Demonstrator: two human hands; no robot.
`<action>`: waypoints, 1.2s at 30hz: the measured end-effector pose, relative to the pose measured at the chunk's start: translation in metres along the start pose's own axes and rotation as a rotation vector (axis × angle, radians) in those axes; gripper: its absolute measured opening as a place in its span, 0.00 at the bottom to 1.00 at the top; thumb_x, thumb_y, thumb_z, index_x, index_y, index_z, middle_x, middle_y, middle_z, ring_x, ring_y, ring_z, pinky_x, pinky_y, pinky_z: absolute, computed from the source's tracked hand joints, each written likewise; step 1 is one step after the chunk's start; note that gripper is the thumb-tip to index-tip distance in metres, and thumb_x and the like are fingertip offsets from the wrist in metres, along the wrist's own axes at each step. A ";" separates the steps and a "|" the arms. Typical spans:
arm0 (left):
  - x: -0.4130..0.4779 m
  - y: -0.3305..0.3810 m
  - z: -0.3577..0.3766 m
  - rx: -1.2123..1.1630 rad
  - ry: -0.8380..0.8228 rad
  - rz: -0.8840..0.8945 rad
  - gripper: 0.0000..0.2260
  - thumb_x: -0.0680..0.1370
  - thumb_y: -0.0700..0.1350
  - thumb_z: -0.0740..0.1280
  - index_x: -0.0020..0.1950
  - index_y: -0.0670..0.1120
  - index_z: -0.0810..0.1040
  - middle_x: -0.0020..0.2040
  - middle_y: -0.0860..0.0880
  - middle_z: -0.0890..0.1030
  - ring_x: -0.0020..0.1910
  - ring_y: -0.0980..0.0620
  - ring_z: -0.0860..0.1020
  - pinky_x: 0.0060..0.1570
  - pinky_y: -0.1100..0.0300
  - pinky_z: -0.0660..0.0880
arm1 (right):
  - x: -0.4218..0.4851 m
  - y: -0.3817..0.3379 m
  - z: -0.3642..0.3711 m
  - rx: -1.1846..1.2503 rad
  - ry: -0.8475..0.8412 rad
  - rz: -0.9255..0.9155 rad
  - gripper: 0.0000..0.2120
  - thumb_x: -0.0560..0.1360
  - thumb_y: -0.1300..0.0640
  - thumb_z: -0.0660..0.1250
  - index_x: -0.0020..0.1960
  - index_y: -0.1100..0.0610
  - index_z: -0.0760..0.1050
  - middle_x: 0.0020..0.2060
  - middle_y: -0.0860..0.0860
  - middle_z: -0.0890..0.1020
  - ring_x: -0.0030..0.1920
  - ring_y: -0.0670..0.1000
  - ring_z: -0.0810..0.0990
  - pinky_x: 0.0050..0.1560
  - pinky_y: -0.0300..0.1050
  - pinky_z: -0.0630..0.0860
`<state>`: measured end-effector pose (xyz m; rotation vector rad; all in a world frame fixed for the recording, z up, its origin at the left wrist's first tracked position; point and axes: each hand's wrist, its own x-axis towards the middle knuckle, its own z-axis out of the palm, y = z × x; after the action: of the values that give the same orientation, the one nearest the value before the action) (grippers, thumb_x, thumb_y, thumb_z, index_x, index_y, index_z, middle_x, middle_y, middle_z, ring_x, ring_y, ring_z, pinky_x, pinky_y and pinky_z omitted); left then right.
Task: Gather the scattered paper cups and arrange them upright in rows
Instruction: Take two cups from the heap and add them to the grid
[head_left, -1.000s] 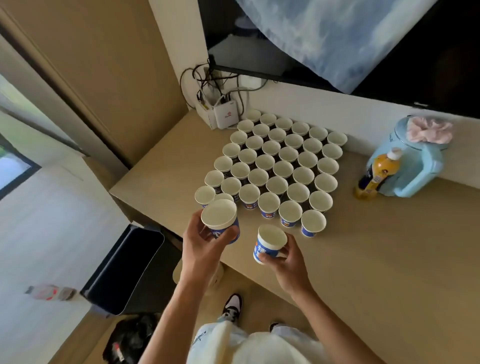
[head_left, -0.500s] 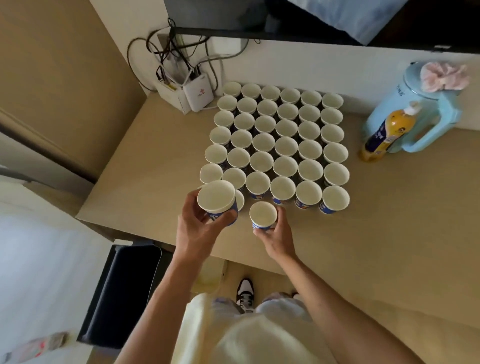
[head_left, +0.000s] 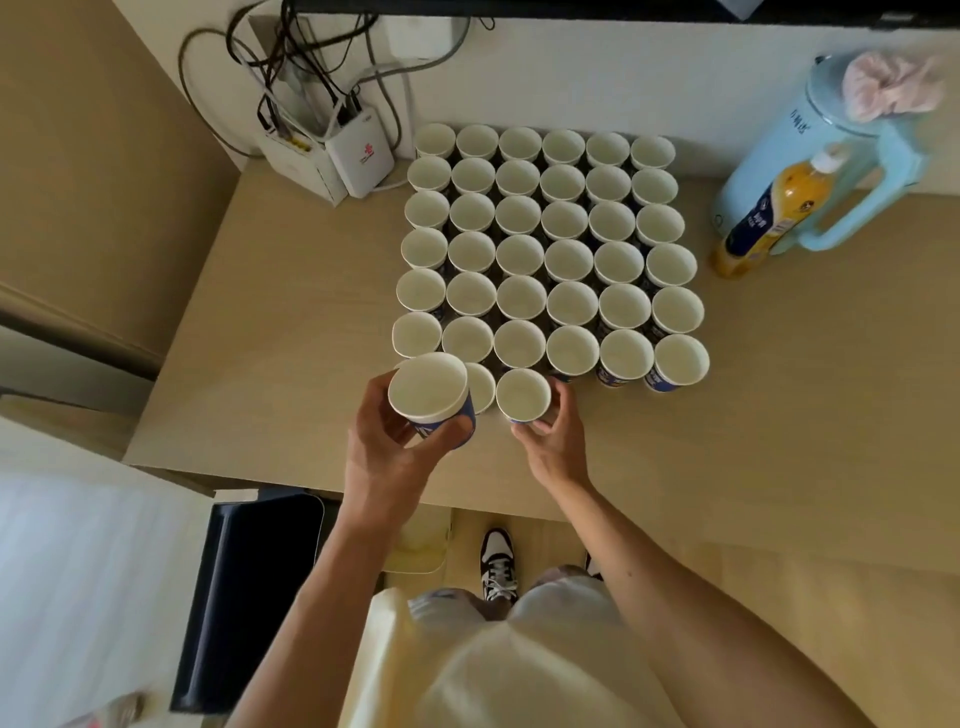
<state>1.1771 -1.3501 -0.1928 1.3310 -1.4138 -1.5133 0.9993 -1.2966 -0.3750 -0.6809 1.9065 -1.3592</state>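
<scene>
The front-row cup (head_left: 522, 394) stands upright just before the block of upright cups (head_left: 545, 249), beside the nearest row, and the right hand (head_left: 553, 441) has its fingers curled round the cup's lower wall. I cannot tell whether its base is fully down on the table (head_left: 779, 415). The left hand (head_left: 384, 457) grips a second cup (head_left: 427, 385), lifted over the row's left end and covering most of a third cup (head_left: 482, 387) between the two. What worries me is crowding. The cups are empty and light and stand nearly rim to rim, so a finger dragging as the right hand lets go, or the second cup lowered half-blind, could tip a neighbour into the others. The table's near edge is close, so a knocked cup could roll off.
</scene>
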 end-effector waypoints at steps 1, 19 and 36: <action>0.000 0.000 0.000 -0.008 -0.005 -0.002 0.32 0.60 0.50 0.80 0.62 0.49 0.77 0.53 0.55 0.85 0.52 0.58 0.83 0.49 0.66 0.79 | -0.001 -0.001 0.000 0.006 0.003 0.011 0.34 0.71 0.68 0.77 0.72 0.57 0.67 0.67 0.52 0.75 0.61 0.43 0.79 0.57 0.31 0.77; 0.005 -0.007 0.055 0.346 -0.288 0.063 0.33 0.60 0.60 0.79 0.63 0.53 0.77 0.57 0.53 0.77 0.49 0.62 0.76 0.42 0.72 0.71 | -0.059 -0.106 -0.093 0.048 -0.333 -0.078 0.30 0.67 0.59 0.78 0.66 0.45 0.74 0.60 0.46 0.82 0.63 0.51 0.79 0.63 0.54 0.73; 0.002 -0.017 0.063 0.258 -0.299 -0.032 0.24 0.70 0.52 0.76 0.65 0.54 0.77 0.57 0.56 0.82 0.53 0.59 0.81 0.51 0.60 0.80 | -0.045 -0.058 -0.103 0.044 -0.028 0.007 0.32 0.63 0.56 0.79 0.65 0.48 0.72 0.58 0.44 0.81 0.56 0.50 0.80 0.54 0.49 0.77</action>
<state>1.1196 -1.3311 -0.2166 1.3194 -1.8350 -1.6459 0.9487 -1.2212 -0.2874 -0.6683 1.8499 -1.3760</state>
